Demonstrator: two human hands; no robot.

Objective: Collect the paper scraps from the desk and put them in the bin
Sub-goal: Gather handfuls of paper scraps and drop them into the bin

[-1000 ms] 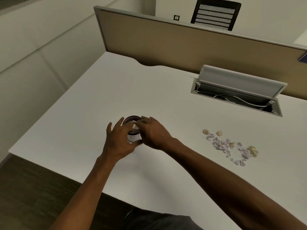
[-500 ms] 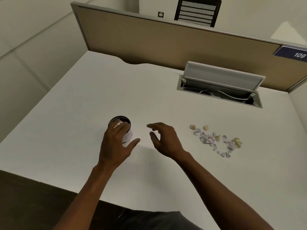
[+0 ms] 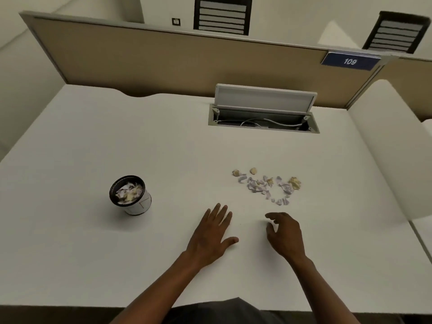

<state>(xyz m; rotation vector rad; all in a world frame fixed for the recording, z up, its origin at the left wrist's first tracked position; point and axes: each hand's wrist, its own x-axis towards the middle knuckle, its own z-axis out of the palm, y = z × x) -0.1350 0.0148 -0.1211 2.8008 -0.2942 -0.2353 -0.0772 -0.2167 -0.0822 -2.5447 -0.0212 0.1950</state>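
Hands point(image 3: 245, 235) — two, empty; one bin point(image 3: 131, 195).

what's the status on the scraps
Both hands empty: left, right. Scraps still on desk; bin partly filled. Nothing in the way.

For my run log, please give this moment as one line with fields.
phase: reaching for more | left hand: open, empty | right hand: open, empty | paper scraps: loose on desk | bin: upright, partly filled

Dim, soft, perhaps edge-warped.
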